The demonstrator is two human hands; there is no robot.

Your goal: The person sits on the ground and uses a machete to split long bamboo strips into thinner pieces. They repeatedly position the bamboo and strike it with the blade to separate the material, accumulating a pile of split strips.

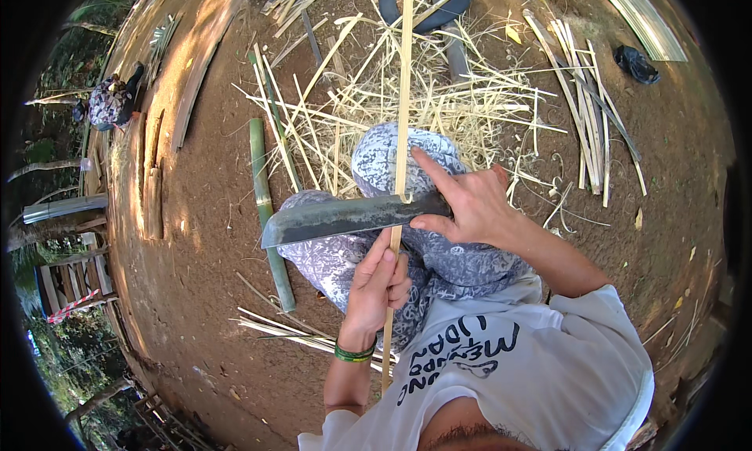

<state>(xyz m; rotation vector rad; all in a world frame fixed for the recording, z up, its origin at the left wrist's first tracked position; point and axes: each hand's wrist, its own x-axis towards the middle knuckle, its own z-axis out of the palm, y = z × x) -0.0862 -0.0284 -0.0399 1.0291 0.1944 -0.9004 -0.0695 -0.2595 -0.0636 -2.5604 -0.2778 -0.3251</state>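
Note:
My left hand is closed round a long, narrow bamboo strip, just below the blade. The strip runs from near my chest out past my knees. Across it lies the wide dark blade of a machete, its tip pointing left. My right hand holds the machete at its right end, and the handle is hidden by the hand. The right index finger stretches forward beside the strip, and the thumb lies along the blade. A small pale curl of shaving shows where blade and strip meet.
A heap of pale strips and shavings covers the ground beyond my knees. A green bamboo pole lies to the left, split strips to the right. Farther out are a black bag and a crouching person.

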